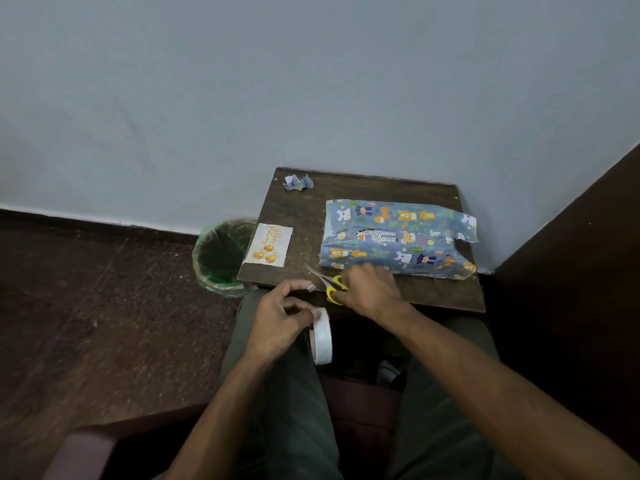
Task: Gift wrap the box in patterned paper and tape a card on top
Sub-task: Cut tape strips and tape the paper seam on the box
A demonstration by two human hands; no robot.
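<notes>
Scissors (330, 285) with yellow handles being gripped by right hand (369, 289), fingers curling round them, left hand (282, 318) pinching tape roll (322, 336) and a tape end, wrapped box (398, 237) lying at one o'clock on table (304, 209), card (268, 244) lying at ten o'clock.

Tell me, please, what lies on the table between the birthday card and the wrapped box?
Only bare table lies between the card and the wrapped box, as the head view shows.
</notes>
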